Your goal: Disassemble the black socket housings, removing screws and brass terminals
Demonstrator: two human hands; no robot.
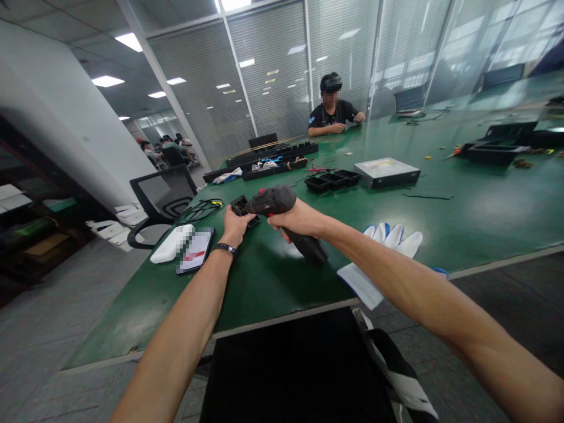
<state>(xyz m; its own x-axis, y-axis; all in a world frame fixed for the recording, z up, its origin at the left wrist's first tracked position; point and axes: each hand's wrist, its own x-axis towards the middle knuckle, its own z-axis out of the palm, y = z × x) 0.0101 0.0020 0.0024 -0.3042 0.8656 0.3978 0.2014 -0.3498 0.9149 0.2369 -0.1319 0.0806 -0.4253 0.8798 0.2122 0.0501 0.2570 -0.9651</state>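
My right hand [297,217] is wrapped round the grip of a dark cordless drill [275,200] with red accents. The drill's nose points left and meets a small black plastic box [240,204] with compartments. Gripping that box from the near side is my left hand [237,226], with a dark band on its wrist. The drill covers part of the box, and I cannot make out the bit or a screw. To the left of my left hand lie a phone [196,251] and a white pouch-like item [171,244].
Beyond my hands stand black trays [332,181] and a silver disc drive [386,173]. A white and blue glove [361,283] lies under my right forearm at the table [282,288] edge. A coiled black cable [200,210] is at left. A person [335,111] sits across the table.
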